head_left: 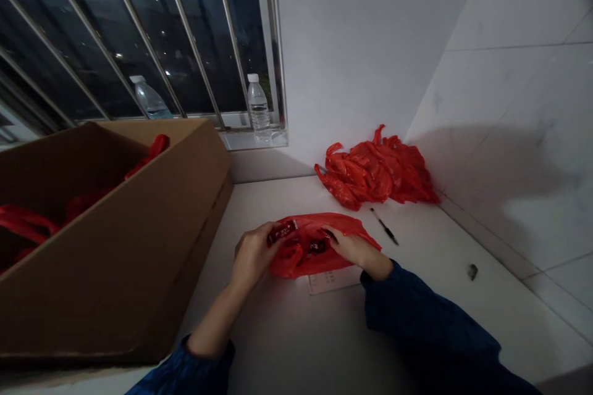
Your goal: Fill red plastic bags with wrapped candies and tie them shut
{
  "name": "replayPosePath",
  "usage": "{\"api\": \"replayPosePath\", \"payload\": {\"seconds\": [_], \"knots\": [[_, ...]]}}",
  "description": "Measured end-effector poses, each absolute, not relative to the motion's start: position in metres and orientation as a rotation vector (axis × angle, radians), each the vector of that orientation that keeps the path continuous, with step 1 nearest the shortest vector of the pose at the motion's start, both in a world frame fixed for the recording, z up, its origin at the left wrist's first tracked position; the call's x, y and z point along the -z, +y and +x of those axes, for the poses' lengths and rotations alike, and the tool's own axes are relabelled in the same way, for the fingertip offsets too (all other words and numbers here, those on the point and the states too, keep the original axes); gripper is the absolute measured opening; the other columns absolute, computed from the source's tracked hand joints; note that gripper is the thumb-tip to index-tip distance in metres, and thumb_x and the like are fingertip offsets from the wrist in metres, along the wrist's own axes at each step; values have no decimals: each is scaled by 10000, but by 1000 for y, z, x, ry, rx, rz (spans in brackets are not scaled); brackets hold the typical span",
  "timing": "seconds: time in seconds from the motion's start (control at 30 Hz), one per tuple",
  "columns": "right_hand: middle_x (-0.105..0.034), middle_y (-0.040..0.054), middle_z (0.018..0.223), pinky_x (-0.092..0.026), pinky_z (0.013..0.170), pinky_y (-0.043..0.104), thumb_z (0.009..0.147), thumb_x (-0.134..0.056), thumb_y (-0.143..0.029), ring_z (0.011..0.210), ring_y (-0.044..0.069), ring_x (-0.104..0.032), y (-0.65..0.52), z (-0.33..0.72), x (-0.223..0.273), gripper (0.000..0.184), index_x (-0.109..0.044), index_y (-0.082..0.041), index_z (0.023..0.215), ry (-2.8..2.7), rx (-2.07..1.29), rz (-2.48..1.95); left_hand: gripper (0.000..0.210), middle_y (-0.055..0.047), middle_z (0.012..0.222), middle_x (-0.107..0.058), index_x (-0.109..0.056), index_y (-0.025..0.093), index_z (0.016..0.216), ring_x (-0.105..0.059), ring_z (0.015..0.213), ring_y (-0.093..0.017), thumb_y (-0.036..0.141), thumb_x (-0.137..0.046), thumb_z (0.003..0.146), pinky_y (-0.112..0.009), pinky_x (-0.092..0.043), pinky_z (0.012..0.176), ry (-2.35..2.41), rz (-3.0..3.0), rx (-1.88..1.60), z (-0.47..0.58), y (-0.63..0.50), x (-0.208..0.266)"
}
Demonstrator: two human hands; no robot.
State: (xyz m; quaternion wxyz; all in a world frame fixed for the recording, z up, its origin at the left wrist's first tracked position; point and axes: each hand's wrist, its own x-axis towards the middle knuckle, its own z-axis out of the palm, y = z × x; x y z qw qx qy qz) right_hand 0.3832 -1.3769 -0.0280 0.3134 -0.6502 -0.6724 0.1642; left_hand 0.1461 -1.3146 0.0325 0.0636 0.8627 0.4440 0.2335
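A red plastic bag (343, 222) lies spread on the white tabletop in front of me. My left hand (252, 253) is closed on a dark red packet (282, 231) with pale lettering, at the bag's left side. Inside the bag's mouth sits another dark packet (317, 247) with light print. My right hand (349, 248) reaches into the bag from the right. Its fingers are curled beside that packet, at a small dark edge I cannot make out. A sheet of paper with writing (331, 282) lies partly under the bag.
A large cardboard box (139, 247) with red bags inside stands at the left. Behind is a heap of red plastic bags (380, 170). A black pen (384, 226) and a small dark object (472, 271) lie to the right. Water bottles (258, 108) stand by the barred window.
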Motion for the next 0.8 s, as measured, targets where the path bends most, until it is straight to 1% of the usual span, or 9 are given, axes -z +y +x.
{"api": "replayPosePath", "payload": {"seconds": [0.07,0.1,0.2,0.27,0.37,0.5,0.6,0.7,0.8], "knots": [[-708,48,1221,-520,956,368,946,-472,-203,1115,221,-673,-1377,384,20,379,-596,-283,1295,-1750,-445,-1690,262,-15,932,-758,-673,269,1125,-702,810,-204,354,-594,889,-278,-479,710,1306,2579,-700,142,-1316,-36],[-701,54,1237,-516,963,367,960,-467,-230,1134,220,-664,-1378,384,17,360,-596,-267,1293,-1744,-454,-1673,254,-15,938,-761,-677,270,1120,-704,817,-204,331,-599,886,-291,-480,749,1273,2610,-667,142,-1317,-37],[-706,76,1227,-513,963,357,977,-469,-289,1144,218,-660,-1381,386,8,312,-629,-213,1233,-1736,-486,-1630,245,-28,1028,-764,-687,273,1101,-707,919,-217,239,-613,870,-381,-421,966,1132,2755,-479,143,-1320,-35],[-721,90,1191,-518,948,360,975,-478,-303,1118,226,-672,-1382,387,5,293,-657,-191,1179,-1739,-508,-1606,273,-34,1059,-763,-698,286,1084,-704,972,-236,182,-627,842,-445,-360,1039,1085,2811,-340,145,-1321,-31],[-733,92,1159,-520,936,369,956,-512,-281,1100,237,-678,-1383,387,5,264,-679,-189,1138,-1717,-551,-1550,300,-30,1043,-767,-709,316,1064,-701,984,-254,147,-618,833,-492,-340,1042,1068,2833,-202,147,-1323,-28],[-751,79,1091,-529,914,375,946,-512,-250,1037,234,-697,-1382,386,3,224,-702,-188,1045,-1708,-702,-1409,240,-12,960,-771,-725,326,989,-699,961,-251,168,-592,866,-517,-330,1056,1070,2835,-64,149,-1328,-32],[-742,89,1105,-524,932,368,927,-543,-256,1035,228,-695,-1381,386,0,204,-690,-175,1043,-1677,-796,-1353,342,-59,1122,-733,-662,301,1180,-668,1061,-276,174,-608,867,-550,-312,1079,1126,2892,-95,152,-1328,-35],[-723,80,1169,-513,955,332,925,-545,-244,1086,203,-677,-1380,386,0,248,-650,-186,1142,-1674,-852,-1282,473,-130,1294,-640,-561,235,1334,-633,1134,-301,227,-634,866,-574,-284,1103,1233,2973,-183,152,-1327,-35],[-735,63,1125,-529,896,299,946,-520,-249,1033,194,-692,-1381,387,6,244,-638,-203,1154,-1742,-675,-1388,579,-135,1403,-557,-496,241,1398,-599,1189,-297,197,-642,840,-573,-255,1126,1225,3024,-174,147,-1330,-35]]}}
